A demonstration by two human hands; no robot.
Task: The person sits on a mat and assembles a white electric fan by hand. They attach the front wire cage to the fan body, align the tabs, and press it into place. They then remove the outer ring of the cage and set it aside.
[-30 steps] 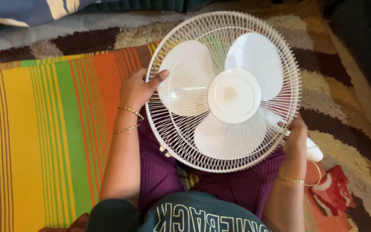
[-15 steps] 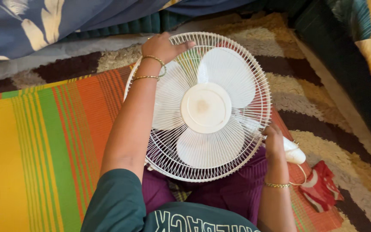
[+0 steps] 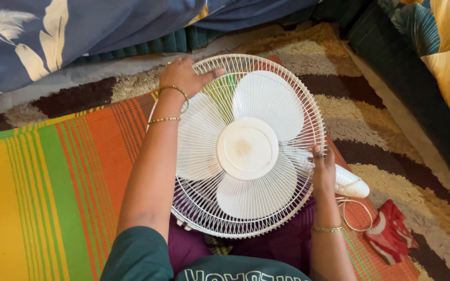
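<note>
A white fan head (image 3: 246, 148) with a round wire grille and three pale blades lies face up on my lap. My left hand (image 3: 183, 77) grips the grille's far left rim, thumb over the wires. My right hand (image 3: 323, 169) holds the right rim, fingers curled over the edge. Behind the right hand the fan's white body (image 3: 351, 183) sticks out, with a white cord (image 3: 355, 213) looping beside it. I sit on a striped mat (image 3: 53, 192) in yellow, green and orange.
A red cloth (image 3: 391, 231) lies crumpled on the brown and cream shag rug (image 3: 386, 135) at the right. A blue leaf-patterned bedcover (image 3: 53, 31) hangs at the back. A dark sofa edge with a floral cushion (image 3: 444, 52) stands at the right.
My left hand slid from the grille's left side up to its far rim. The right hand shifted slightly up the right rim. The view tilted, so the fan sits lower.
</note>
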